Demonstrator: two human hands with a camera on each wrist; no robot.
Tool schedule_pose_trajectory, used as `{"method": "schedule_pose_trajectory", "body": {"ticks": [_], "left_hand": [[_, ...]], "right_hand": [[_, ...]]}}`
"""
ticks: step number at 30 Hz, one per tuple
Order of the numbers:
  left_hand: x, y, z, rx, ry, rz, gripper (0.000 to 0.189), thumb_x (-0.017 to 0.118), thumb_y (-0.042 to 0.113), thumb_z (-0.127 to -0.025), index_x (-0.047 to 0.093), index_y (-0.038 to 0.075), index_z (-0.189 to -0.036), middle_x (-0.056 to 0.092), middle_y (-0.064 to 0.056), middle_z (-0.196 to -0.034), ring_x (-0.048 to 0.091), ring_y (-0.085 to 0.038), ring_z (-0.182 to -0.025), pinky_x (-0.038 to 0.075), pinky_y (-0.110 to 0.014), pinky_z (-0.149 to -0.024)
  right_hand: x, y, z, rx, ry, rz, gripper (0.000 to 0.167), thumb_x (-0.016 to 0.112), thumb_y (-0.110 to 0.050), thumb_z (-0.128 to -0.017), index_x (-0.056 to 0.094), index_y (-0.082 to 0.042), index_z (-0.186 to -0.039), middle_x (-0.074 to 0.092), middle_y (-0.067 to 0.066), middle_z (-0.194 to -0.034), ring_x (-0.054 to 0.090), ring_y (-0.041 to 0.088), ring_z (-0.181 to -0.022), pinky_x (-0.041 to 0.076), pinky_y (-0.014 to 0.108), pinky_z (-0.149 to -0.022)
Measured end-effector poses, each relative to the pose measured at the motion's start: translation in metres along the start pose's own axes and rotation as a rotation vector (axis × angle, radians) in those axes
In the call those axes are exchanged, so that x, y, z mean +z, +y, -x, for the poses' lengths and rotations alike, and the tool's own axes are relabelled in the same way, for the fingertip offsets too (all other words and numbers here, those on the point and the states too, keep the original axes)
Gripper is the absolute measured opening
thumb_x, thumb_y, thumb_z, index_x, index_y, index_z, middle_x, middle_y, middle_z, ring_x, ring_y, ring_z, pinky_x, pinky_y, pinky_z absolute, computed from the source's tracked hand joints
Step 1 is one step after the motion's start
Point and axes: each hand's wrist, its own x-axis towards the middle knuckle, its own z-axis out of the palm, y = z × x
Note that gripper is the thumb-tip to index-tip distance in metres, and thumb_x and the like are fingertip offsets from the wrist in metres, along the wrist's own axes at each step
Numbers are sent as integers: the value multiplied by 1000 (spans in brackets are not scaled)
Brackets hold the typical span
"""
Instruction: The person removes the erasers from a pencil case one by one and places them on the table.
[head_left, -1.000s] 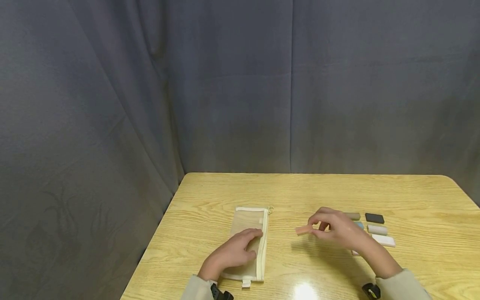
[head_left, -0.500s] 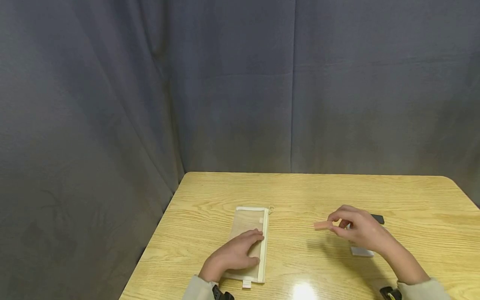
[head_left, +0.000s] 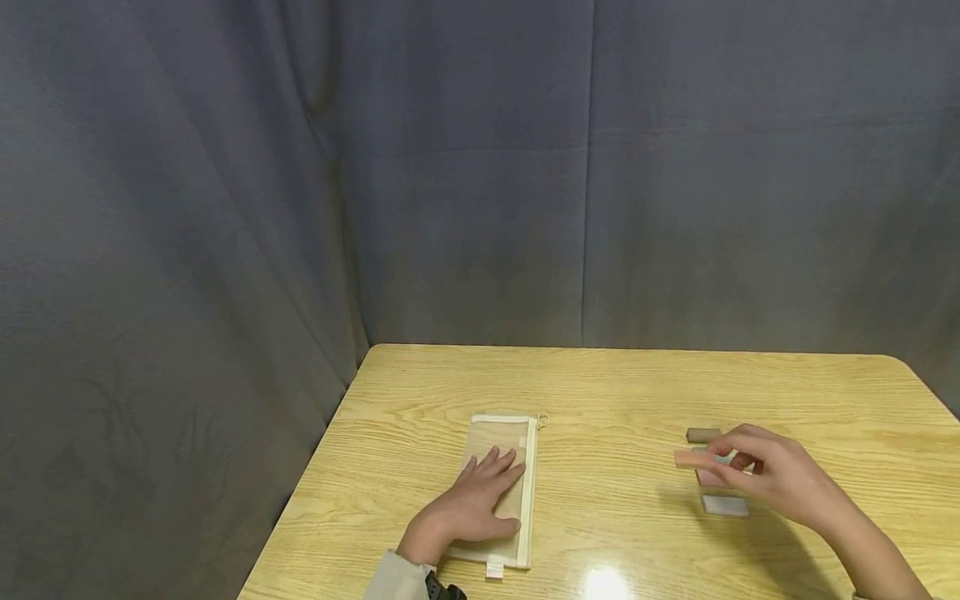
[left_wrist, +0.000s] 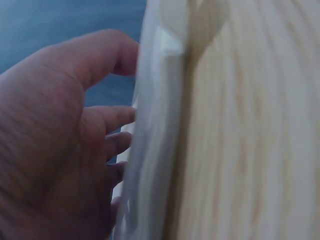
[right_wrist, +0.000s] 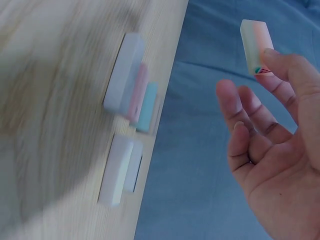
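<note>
A flat, see-through mesh zip pouch (head_left: 495,433) with cream edging lies on the table at centre left. My left hand (head_left: 472,504) rests on it with the fingers spread; in the left wrist view, the fingertips meet the pouch's pale edge (left_wrist: 155,125). Between the thumb and fingertips of my right hand (head_left: 780,475) a small peach block-shaped eraser (head_left: 693,459) is pinched. The right wrist view shows a pale side and a small watermelon print at one end of this eraser (right_wrist: 257,47). It is held up over a row of similar blocks, partly overlapping them in the head view.
Under and around the right hand lie several blocks: a brown one (head_left: 703,435), a pink one (head_left: 712,479) and a white one (head_left: 724,505). A blue-green block (right_wrist: 147,107) shows in the right wrist view. Grey curtain (head_left: 480,208) hangs behind the wooden table (head_left: 600,383).
My right hand has moved rightward with the eraser, from beside the row of blocks to over it. The left hand has stayed on the pouch, its fingers now spread wider.
</note>
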Motion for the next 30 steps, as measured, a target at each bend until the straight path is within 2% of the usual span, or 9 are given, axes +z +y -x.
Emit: {"method": "schedule_pose_trajectory", "body": {"ticks": [5, 8, 12, 19, 30], "left_hand": [[3, 4, 0, -19, -13, -31, 82, 59, 42, -89, 27, 20, -161, 14, -1, -170, 3, -24, -157, 2, -53, -125], [2, 7, 0, -29, -25, -46, 80, 54, 44, -92, 24, 19, -162, 10, -1, -171, 0, -25, -157, 0, -53, -125], [1, 9, 0, -43, -44, -59, 79, 50, 55, -98, 22, 18, -162, 7, -1, -171, -1, -26, -157, -2, -56, -124], [0, 12, -2, -67, -59, -108, 87, 46, 69, -97, 20, 19, -163, 6, 0, -171, -1, -25, -157, 0, -58, -123], [-4, 18, -2, -82, -101, -196, 86, 47, 66, -97, 19, 18, -163, 5, -2, -171, 0, -27, -157, 4, -61, -123]], "right_hand": [[-8, 7, 13, 10, 35, 30, 30, 83, -6, -82, 72, -29, -98, 66, -18, -92, 59, -5, -72, 46, 16, -58], [-13, 11, 19, 22, 44, 34, 30, 82, -5, -82, 72, -29, -98, 66, -18, -90, 59, -5, -71, 43, 13, -58], [-19, 17, 28, 58, 47, 51, 31, 84, -4, -80, 73, -28, -97, 65, -21, -89, 58, -5, -70, 42, 13, -57], [-26, 31, 43, 84, 55, 51, 34, 84, 2, -76, 74, -24, -95, 64, -24, -89, 56, -6, -69, 38, 13, -55], [-31, 43, 59, 107, 44, 70, 29, 83, -1, -80, 75, -25, -95, 64, -24, -90, 56, -4, -67, 41, 14, -55]]}}
